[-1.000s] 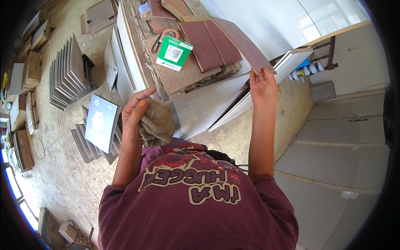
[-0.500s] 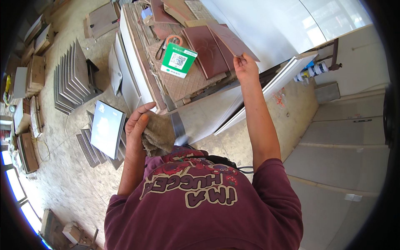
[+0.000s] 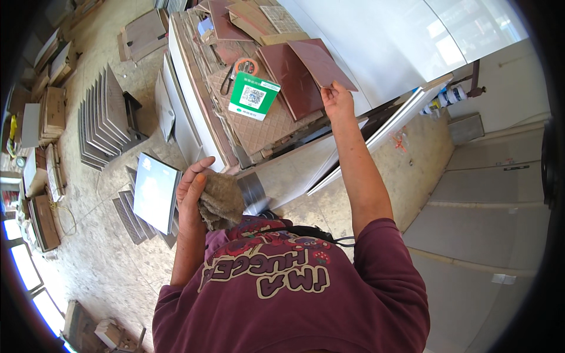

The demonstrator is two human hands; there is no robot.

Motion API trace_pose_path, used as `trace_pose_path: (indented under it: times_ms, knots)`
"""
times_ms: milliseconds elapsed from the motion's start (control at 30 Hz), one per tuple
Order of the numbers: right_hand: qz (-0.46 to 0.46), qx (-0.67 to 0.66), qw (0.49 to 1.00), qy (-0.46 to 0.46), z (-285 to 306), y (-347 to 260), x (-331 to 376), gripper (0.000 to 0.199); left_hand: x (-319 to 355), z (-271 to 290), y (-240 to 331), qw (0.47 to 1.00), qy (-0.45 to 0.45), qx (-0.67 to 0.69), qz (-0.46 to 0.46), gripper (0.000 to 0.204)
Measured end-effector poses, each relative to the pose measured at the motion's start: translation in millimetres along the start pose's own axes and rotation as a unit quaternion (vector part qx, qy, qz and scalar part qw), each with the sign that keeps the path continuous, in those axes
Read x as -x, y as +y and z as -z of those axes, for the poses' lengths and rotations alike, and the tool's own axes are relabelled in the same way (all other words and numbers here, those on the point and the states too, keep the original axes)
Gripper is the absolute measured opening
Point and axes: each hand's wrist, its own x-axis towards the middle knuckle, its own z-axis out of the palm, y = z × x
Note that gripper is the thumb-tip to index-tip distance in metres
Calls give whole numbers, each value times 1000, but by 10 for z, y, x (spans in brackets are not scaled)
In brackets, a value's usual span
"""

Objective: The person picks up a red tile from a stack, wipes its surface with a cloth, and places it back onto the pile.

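Observation:
My right hand [image 3: 338, 101] pinches the near edge of a reddish-brown tile [image 3: 321, 63], thumb and fingers closed on it. That tile is tilted and partly covers other reddish-brown tiles [image 3: 291, 82] on the stack. A crumpled grey-brown rag [image 3: 221, 200] hangs from my left hand [image 3: 191, 189], close in front of my body. The left thumb and index finger show; the other fingers are partly hidden by the rag. On a patterned beige tile [image 3: 256, 138] left of the brown ones lies a green card [image 3: 253, 97] with a square code, beside an orange tape roll [image 3: 246, 66].
White panels [image 3: 376, 138] lean against the stack's near right side, beside a large glossy white surface [image 3: 406, 47]. Grey tiles stand in a rack [image 3: 106, 120] at left. Nearer, a shiny light tile [image 3: 156, 191] leans on other tiles. Cardboard boxes [image 3: 52, 112] line the far left.
My right hand has drawn the held tile slightly left, further over the other brown tiles. The left hand still holds the rag. The whole view has shifted slightly.

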Motion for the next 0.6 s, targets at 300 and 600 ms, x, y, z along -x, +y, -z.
trace_pose_path:
  times_ms: [300, 600]
  knots:
    - [-60, 7, 997, 41, 116, 94, -112, 22, -78, -40, 41, 1000, 14, 20, 15, 31]
    - [-64, 53, 987, 139, 208, 142, -388, 26, -122, -73, 54, 1000, 28, 0, 5, 30]
